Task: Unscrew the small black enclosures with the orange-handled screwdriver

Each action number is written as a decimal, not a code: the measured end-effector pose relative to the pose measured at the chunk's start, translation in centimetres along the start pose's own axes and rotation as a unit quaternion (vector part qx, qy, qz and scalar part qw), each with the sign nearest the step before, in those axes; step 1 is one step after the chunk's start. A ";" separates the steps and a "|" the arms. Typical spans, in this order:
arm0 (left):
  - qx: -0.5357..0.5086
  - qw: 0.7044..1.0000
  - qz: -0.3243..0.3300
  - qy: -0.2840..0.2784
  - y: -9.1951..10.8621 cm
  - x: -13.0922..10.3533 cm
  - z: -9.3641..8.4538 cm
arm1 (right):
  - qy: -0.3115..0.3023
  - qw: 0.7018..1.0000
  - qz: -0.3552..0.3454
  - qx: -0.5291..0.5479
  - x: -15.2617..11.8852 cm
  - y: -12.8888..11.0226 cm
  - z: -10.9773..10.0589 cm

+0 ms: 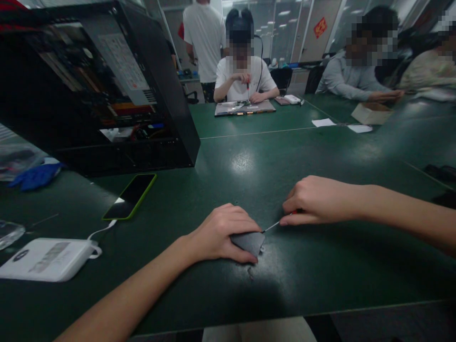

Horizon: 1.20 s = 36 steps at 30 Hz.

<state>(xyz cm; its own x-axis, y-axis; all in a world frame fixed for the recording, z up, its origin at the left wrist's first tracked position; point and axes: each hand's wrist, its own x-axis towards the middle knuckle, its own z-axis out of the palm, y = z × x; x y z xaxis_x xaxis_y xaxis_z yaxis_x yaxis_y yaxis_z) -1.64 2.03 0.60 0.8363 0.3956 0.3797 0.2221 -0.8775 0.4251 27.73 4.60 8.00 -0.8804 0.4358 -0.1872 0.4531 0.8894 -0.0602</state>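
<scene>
Low over the green table, my left hand (228, 232) is closed around a small flat grey piece (250, 242), thumb on the near side and fingers over the far side. What kind of part it is I cannot tell. My right hand (306, 202) pinches a screwdriver by its red handle (294, 212), most of which is hidden in the fingers. The thin metal shaft (272, 226) points left and down, and its tip meets the far right corner of the grey piece.
An opened black computer case (185, 118) stands at the left. Near it are a phone (131, 197) cabled to a white power bank (50, 259) and a blue glove (37, 175). Across the table (242, 180), a person (245, 78) works on a flat panel (245, 109); a box (372, 114) stands far right.
</scene>
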 end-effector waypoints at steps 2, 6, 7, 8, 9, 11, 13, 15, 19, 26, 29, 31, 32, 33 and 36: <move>-0.001 1.000 -0.002 -0.003 0.0 0.0 0.0 | 0.001 1.000 -0.006 -0.007 0.3 -0.2 -0.2; -0.003 1.000 -0.005 -0.011 0.0 0.1 -0.1 | 0.005 1.000 -0.025 -0.002 1.0 -0.2 -0.1; -0.003 1.000 -0.004 -0.012 0.0 0.0 -0.1 | 0.005 1.000 -0.029 0.006 1.1 -0.2 0.0; -0.003 1.000 -0.004 -0.012 0.0 0.0 -0.1 | 0.007 0.999 -0.032 0.018 1.2 -0.1 0.3; -0.003 1.000 -0.003 -0.012 0.0 0.0 0.0 | 0.010 0.999 -0.036 0.032 1.3 0.0 0.6; -0.004 1.000 -0.002 -0.012 -0.1 0.0 0.0 | 0.021 0.997 -0.042 0.068 1.4 0.1 1.5; -0.006 1.000 -0.001 -0.012 -0.1 0.0 0.0 | 0.037 0.993 -0.044 0.107 1.3 0.0 2.6; -0.006 1.000 -0.003 -0.012 0.0 0.0 0.0 | 0.053 0.988 -0.040 0.138 1.3 -0.2 3.7; -0.013 1.000 -0.014 -0.014 0.0 0.0 0.0 | 0.090 0.982 -0.026 0.163 1.2 -0.7 5.6; -0.015 1.000 -0.016 -0.009 0.0 0.0 0.0 | 0.114 0.989 -0.032 0.090 -0.2 -0.8 5.7; -0.005 0.999 -0.028 0.015 0.2 0.1 0.3 | 0.101 0.994 -0.009 0.036 -1.0 -1.5 5.2; 0.006 0.998 -0.044 0.035 0.4 0.3 0.6 | 0.098 0.995 0.014 0.032 -1.4 -2.4 5.1; 0.009 0.998 -0.054 0.044 0.6 0.3 0.7 | 0.096 0.994 0.025 0.036 -1.4 -2.9 5.1; 0.011 0.996 -0.065 0.053 0.7 0.4 0.8 | 0.095 0.994 0.037 0.040 -1.5 -3.4 5.2; -0.006 0.992 -0.100 0.076 1.1 0.5 0.9 | 0.103 0.990 0.083 0.039 -1.4 -4.9 5.5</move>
<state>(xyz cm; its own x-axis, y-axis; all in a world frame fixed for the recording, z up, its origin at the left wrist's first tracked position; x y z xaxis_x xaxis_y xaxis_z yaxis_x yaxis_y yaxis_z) -0.53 1.01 0.50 0.6901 0.5993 0.4057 0.3702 -0.7740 0.5137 27.50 -1.09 3.12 -0.7987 0.6017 0.0018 0.5970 0.7929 -0.1221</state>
